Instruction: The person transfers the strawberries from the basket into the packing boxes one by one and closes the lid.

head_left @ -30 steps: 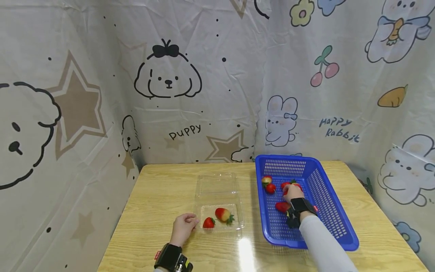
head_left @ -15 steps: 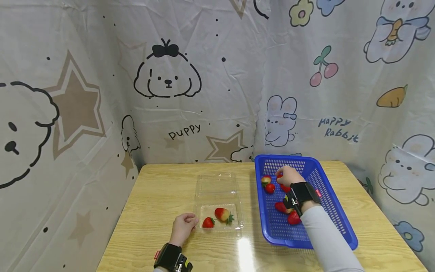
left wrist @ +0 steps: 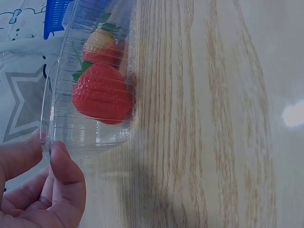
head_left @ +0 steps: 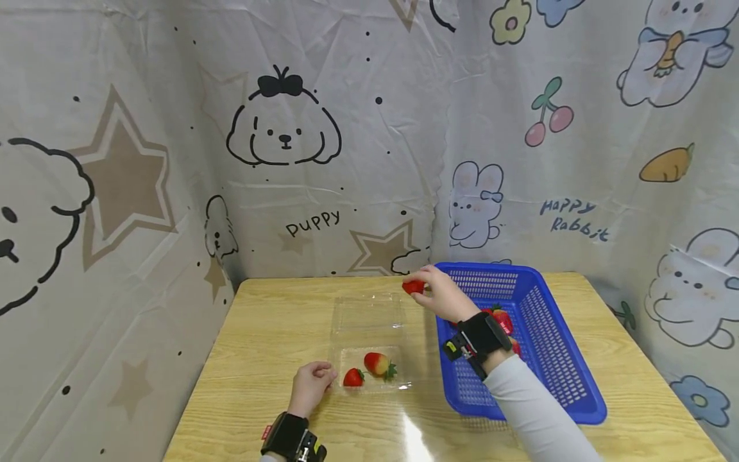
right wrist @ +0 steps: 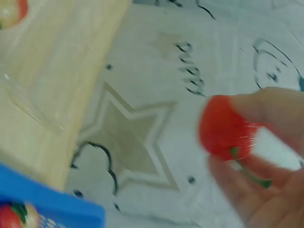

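My right hand pinches a red strawberry between thumb and fingers, raised beyond the blue basket's left rim. In the right wrist view its green stem shows below the fruit. The left hand pinches the near left edge of a clear plastic clamshell box, its lid laid back. Inside the box lie a small red strawberry and a larger red and yellow strawberry. Through the box's side in the left wrist view, the red strawberry appears close to the left fingertips.
A blue slotted basket stands on the right of the wooden table. Several strawberries lie in it, partly covered by my right arm. A printed curtain hangs behind and beside the table.
My right hand has lifted a strawberry out of the basket and carried it left, past the rim. The left hand stays at the box's edge.
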### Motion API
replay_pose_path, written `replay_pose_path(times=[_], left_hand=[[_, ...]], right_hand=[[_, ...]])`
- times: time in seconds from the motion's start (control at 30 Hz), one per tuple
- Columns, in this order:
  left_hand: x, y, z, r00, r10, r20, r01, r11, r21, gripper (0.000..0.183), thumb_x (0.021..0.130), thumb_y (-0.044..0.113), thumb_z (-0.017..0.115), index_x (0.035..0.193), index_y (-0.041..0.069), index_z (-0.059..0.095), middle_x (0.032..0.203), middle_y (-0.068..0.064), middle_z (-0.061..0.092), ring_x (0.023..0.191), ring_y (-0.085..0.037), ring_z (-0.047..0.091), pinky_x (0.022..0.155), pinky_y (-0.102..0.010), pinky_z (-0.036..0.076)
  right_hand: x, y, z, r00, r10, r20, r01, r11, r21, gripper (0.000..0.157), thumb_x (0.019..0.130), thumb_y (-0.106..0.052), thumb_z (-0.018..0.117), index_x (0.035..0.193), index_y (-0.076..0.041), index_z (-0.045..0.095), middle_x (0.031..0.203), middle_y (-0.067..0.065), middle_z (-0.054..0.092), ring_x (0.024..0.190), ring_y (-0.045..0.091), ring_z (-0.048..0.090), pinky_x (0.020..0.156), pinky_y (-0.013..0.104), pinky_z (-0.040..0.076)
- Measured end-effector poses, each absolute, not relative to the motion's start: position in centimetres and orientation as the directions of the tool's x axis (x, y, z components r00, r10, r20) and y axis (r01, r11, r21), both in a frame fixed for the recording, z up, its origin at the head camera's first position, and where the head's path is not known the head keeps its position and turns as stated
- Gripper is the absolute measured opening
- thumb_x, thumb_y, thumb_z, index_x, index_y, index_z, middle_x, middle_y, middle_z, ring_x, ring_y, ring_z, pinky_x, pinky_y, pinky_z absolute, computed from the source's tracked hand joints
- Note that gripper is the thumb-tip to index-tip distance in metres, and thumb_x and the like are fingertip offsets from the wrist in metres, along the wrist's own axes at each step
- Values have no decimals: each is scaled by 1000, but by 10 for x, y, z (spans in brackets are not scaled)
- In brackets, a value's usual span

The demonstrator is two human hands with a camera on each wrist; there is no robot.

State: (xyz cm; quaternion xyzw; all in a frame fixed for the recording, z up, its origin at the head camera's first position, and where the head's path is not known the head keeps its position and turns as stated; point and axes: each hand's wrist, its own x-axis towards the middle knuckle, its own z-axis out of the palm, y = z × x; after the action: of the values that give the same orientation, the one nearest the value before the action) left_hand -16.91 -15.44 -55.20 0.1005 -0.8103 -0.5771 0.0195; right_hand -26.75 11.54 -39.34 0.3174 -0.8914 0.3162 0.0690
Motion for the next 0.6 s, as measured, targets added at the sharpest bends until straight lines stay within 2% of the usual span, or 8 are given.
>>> replay_pose_path(times=[0.13, 0.23, 0.37, 0.6], left_hand=[[-170, -155, -552, -980, -184, -80, -136, 315, 939, 24, 81, -2, 64, 100, -17, 59, 68, -6, 58, 60, -19, 60, 55, -32, 53], [-169, -155, -552, -980, -181, -86, -141, 321, 937, 25, 82, -1, 64, 100, -17, 58, 67, -5, 58, 59, -20, 60, 54, -33, 52], [-169, -156, -551, -979, -185, -86, -144, 325, 935, 25, 82, -1, 64, 100, -17, 58, 67, -5, 58, 58, -20, 60, 54, -33, 52], [-169, -156, -551, -981, -177, -76, -127, 298, 946, 25, 81, -3, 63, 100, -18, 57, 68, -7, 58, 58, -16, 58, 54, -33, 52]], right_hand=[[-268, 91, -412, -678, -563, 472, -733, 474, -488, 29, 79, 3, 67, 107, -1, 64, 105, 13, 55, 93, 24, 55, 78, 36, 50], [-267, 74, -427, -625, -588, 513, -779, 428, -459, 28, 79, 3, 67, 106, -2, 63, 108, 15, 55, 97, 25, 56, 81, 35, 50], [-262, 52, -444, -622, -639, 452, -777, 430, -460, 28, 79, 1, 67, 107, -4, 63, 112, 16, 54, 102, 27, 55, 86, 36, 48], [-256, 26, -482, -607, -732, 308, -777, 465, -425, 27, 80, 0, 67, 106, -6, 63, 108, 12, 54, 96, 24, 56, 82, 31, 49]])
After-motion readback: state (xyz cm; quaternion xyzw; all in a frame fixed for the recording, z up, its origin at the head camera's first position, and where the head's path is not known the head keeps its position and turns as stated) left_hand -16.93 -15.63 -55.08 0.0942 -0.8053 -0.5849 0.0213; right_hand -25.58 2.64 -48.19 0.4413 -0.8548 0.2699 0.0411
